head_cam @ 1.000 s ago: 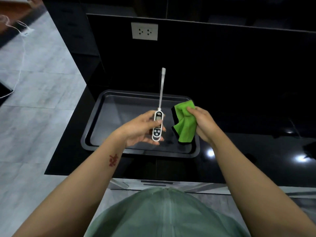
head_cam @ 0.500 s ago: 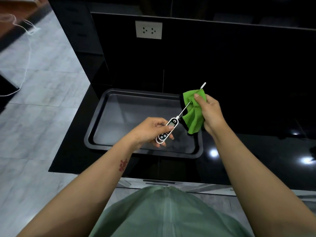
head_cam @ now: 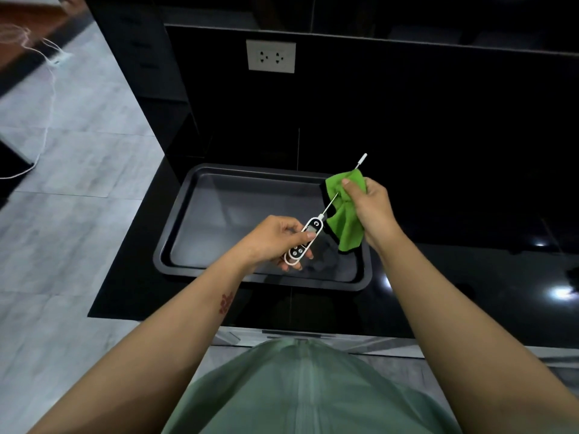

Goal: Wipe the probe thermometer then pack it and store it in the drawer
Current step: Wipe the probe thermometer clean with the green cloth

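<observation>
Now thermometer (head_cam: 303,240) in left hand (head_cam: 272,242)

Arms: bare to the elbows, no sleeves in view
Left forearm: small red mark (head_cam: 226,302) on its inner side
Top: pale green fabric (head_cam: 300,389), a faint seam running down its middle

Probe thermometer (head_cam: 302,242) in left hand: white body, black button panel, grey screen, silver stem, white tip cap. Cloth (head_cam: 346,211) in right hand: bright green, black edge. Tray (head_cam: 175,233) beneath hands: dark grey. Surface (head_cam: 454,292): glossy black. Outlet (head_cam: 271,56) beyond hands: white. Floor (head_cam: 62,214) left of hands: pale grey, mottled. Shirt (head_cam: 307,389): muted green. Left forearm mark (head_cam: 226,303): red.
</observation>
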Available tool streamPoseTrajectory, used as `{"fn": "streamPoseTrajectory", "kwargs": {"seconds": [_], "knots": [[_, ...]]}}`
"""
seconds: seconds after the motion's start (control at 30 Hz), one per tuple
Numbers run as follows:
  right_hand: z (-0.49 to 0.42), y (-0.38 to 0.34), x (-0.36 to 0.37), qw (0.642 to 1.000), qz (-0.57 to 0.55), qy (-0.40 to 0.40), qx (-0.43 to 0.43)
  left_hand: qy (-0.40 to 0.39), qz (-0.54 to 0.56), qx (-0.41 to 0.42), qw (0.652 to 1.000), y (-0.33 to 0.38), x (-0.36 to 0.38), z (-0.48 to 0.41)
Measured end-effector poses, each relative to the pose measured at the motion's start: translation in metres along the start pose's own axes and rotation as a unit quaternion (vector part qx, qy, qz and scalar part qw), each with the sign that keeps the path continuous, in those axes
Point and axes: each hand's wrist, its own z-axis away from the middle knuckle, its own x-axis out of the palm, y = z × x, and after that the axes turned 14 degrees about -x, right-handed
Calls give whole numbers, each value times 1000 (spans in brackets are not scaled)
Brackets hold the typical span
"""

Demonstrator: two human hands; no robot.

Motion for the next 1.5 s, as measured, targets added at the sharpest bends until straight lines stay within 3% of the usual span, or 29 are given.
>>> {"fn": "streamPoseTrajectory", "kwargs": {"seconds": [0.2,0.47,0.67,0.8,0.9,1.0,1.2,1.4,1.5], "knots": [[17,6,18,997,53,-61,-13,18,1,3,1000,2,-3,-5],[-1,2,6,1000,18,20,3,4,-40,0,999,-5,-4,-7],[12,20,23,997,56,-58,14,39,11,-9,999,-2,-10,-9],[10,25,8,997,-42,44,40,31,41,-32,998,-8,-28,-8],[0,24,-7,984,-107,131,51,32,0,-49,998,-18,-38,-5],[-10,24,-15,974,-145,161,67,21,-28,-53,998,-27,-39,-4],[-10,23,-9,985,-134,70,82,27,-59,-52,997,-29,-41,-2],[-2,24,-15,999,18,-37,31,84,-82,-35,993,-33,-65,0],[-1,20,-19,996,42,-84,14,38,-43,-67,996,-35,-80,-1]]}}
